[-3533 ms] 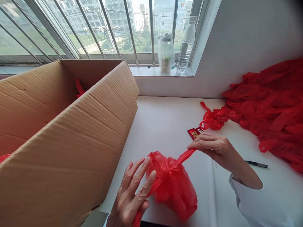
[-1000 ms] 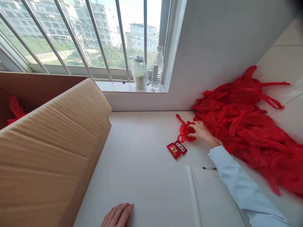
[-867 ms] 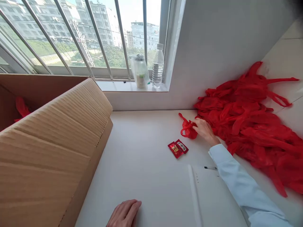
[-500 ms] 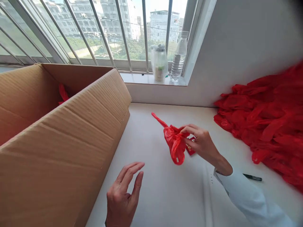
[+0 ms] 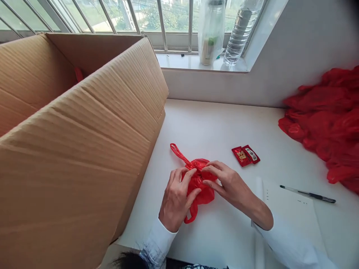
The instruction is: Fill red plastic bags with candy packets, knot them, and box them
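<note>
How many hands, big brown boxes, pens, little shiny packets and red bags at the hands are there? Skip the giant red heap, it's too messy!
Hands: 2 (left hand, right hand)
Big brown box: 1
Pen: 1
Little shiny packets: 2
Red bag at the hands: 1
Total: 7
</note>
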Tool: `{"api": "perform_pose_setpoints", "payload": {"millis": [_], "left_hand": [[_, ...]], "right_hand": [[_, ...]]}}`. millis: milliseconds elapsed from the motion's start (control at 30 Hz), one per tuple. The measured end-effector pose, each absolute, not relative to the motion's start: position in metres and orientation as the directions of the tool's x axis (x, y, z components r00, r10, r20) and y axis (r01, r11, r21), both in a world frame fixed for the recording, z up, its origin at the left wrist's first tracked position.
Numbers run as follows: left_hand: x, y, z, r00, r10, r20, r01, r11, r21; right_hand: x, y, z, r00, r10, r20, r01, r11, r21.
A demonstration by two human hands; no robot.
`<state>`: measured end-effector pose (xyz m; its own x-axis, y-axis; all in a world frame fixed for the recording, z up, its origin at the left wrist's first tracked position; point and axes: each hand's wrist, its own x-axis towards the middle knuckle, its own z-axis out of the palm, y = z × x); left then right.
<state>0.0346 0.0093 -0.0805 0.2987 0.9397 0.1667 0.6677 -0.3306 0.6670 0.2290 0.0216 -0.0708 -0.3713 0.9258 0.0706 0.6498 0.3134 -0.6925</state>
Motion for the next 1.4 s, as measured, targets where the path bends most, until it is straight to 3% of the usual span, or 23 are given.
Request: {"api": "perform_pose_setpoints", "payload": {"millis": [233,367,433,567,700,767,867,1033,1100,1233,1400], "left_hand": [[0.017,0.011,-0.095,0.208,0.970,0.122,0.560,-0.221,0.798],[0.008,0.008,-0.098,0.171,0.977,0.130,0.485,-0.198,0.852],[0.009,0.008,-0.096,0.183,0.975,0.128,0.467,-0.200,0.861],[0.017,0.013,-0.088,0.164,0.977,0.140,0.480,-0.203,0.854],[0.023,0.020,-0.085,0.243,0.965,0.095,0.504,-0.209,0.838],[0.024,0.021,-0.087,0.282,0.957,0.062,0.489,-0.199,0.849],[0.024,0.021,-0.089,0.254,0.966,0.048,0.436,-0.158,0.886],[0.012,0.022,-0.087,0.133,0.989,0.062,0.290,-0.099,0.952],[0.004,0.022,-0.086,0.099,0.993,0.072,0.275,-0.097,0.956],[-0.004,0.018,-0.078,0.140,0.985,0.098,0.346,-0.142,0.927],[0.012,0.012,-0.063,0.210,0.953,0.219,0.531,-0.300,0.793]], "right_hand": [[0.240,0.025,-0.078,-0.208,0.973,0.096,0.684,0.215,-0.697],[0.262,0.020,-0.073,-0.160,0.986,0.036,0.672,0.136,-0.728],[0.263,0.016,-0.066,-0.139,0.986,0.092,0.697,0.163,-0.699],[0.237,0.017,-0.051,-0.232,0.900,0.369,0.762,0.404,-0.507],[0.200,0.029,-0.059,-0.476,0.825,0.304,0.793,0.552,-0.257],[0.193,0.035,-0.068,-0.494,0.826,0.270,0.803,0.553,-0.223],[0.201,0.036,-0.071,-0.461,0.840,0.285,0.801,0.532,-0.273],[0.249,0.021,-0.051,-0.175,0.921,0.348,0.656,0.373,-0.657],[0.269,0.013,-0.047,-0.120,0.946,0.302,0.611,0.310,-0.729],[0.286,0.003,-0.044,-0.270,0.952,0.143,0.649,0.290,-0.703],[0.251,0.016,-0.033,-0.344,0.896,0.282,0.685,0.444,-0.578]]}}
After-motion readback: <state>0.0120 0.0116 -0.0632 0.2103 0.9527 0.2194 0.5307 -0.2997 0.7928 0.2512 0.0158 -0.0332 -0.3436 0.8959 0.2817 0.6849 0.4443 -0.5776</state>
